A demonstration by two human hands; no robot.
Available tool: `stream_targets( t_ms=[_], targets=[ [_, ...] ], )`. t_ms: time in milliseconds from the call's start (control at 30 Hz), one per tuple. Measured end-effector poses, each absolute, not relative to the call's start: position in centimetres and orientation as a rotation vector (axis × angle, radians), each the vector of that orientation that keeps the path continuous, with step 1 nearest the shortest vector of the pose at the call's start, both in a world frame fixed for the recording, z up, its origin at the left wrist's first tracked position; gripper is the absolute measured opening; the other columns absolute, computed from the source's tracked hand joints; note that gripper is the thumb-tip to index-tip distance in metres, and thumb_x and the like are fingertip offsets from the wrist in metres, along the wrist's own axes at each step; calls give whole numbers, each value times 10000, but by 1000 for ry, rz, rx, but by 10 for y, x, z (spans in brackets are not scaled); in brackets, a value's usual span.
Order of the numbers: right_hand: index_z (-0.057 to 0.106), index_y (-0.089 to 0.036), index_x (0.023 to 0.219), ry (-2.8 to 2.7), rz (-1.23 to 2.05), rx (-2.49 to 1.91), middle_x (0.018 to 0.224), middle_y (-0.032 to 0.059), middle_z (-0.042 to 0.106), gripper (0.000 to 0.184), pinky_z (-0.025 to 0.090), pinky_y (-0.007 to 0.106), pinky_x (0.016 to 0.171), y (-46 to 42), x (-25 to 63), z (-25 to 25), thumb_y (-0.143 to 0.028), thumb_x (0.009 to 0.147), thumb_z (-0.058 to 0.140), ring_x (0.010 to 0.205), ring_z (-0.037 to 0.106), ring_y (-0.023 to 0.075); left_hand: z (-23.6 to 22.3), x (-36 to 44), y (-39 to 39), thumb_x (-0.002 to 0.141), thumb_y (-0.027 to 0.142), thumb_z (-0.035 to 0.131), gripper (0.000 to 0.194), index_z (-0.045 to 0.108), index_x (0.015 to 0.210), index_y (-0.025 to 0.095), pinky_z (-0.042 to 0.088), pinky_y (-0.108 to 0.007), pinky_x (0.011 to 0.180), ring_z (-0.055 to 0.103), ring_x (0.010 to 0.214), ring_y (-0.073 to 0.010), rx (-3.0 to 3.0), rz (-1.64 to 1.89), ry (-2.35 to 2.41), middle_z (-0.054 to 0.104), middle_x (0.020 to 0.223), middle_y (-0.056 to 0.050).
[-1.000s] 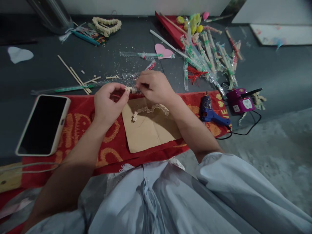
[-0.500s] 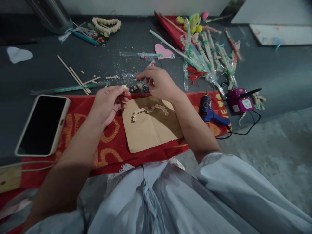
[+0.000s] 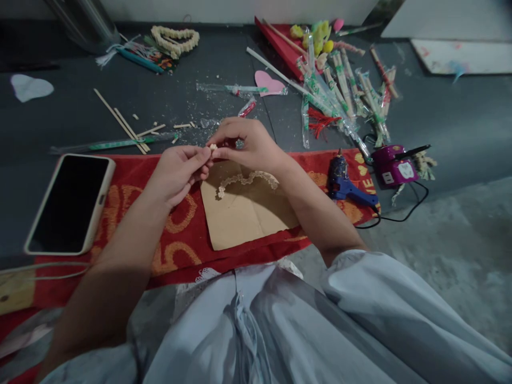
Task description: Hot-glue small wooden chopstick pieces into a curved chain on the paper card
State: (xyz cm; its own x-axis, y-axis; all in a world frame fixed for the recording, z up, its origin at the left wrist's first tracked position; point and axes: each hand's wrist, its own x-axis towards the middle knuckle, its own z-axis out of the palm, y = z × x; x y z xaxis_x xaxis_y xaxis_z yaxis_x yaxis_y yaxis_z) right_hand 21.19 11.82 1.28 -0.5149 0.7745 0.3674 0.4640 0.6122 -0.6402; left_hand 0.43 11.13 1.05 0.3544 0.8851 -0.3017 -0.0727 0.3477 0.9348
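A small pale cluster of short wooden stick pieces (image 3: 213, 146) is pinched between the fingertips of my left hand (image 3: 174, 173). My right hand (image 3: 252, 141) meets it from the other side, thumb and fingers closed on the same cluster; some of its fingertips are hidden. Just below both hands lies a sheet of brown paper (image 3: 240, 229). On that paper rests a wavy chain of joined wooden pieces (image 3: 248, 177), its right end near my right wrist. A red towel (image 3: 176, 213) is spread under the paper.
Left stands a phone (image 3: 68, 202) on the towel's edge. Thin sticks (image 3: 120, 125) and crumbs litter the dark table behind the hands. A blue glue gun (image 3: 348, 186) with a cord lies right, beside a purple box (image 3: 394, 165). Wrapped chopsticks (image 3: 340, 85) pile up at the back right.
My right hand has come left and down from the littered table to my left hand, and its fingers have closed on the small wooden cluster. My left hand has shifted slightly right.
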Motion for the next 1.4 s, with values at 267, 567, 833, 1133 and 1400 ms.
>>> stream_targets(
  t_ms=[267,567,833,1133,1400],
  targets=[
    [775,-169,1055,-2010,820,-905,1005,66,757,610,576,316,888,122,213,6,-747,986,591,930,678,160,8,4,110,765,475,947,376,700,727,194,489,-231,530,562,553,-87,1191,936,1006,645,664,0],
    [787,-145,1033,-1843,1126,-832,937,46,758,626,579,247,807,122,214,7,-752,893,722,868,669,124,-1,-9,134,788,453,939,405,624,798,199,453,-256,536,474,562,-44,1164,1263,1185,591,660,68],
    [774,-123,1064,-1772,1329,-745,922,39,739,592,569,216,788,122,214,2,-688,890,770,852,666,102,-11,-26,155,907,350,864,299,607,931,200,548,-323,731,554,707,-63,1178,1428,1371,573,768,68],
    [725,-128,962,-1779,1335,-720,816,-7,671,583,513,196,726,122,211,4,-702,878,778,767,598,77,13,-25,122,792,337,936,376,787,1137,316,330,-523,1266,489,1392,-314,2166,1190,1130,634,1455,10],
    [698,-125,872,-1799,1346,-691,766,-25,639,601,441,187,642,123,208,1,-713,832,815,711,552,66,17,-8,116,787,510,935,292,827,942,287,349,-504,1198,537,1254,-284,2089,1135,1026,728,1185,-22]
  ],
)
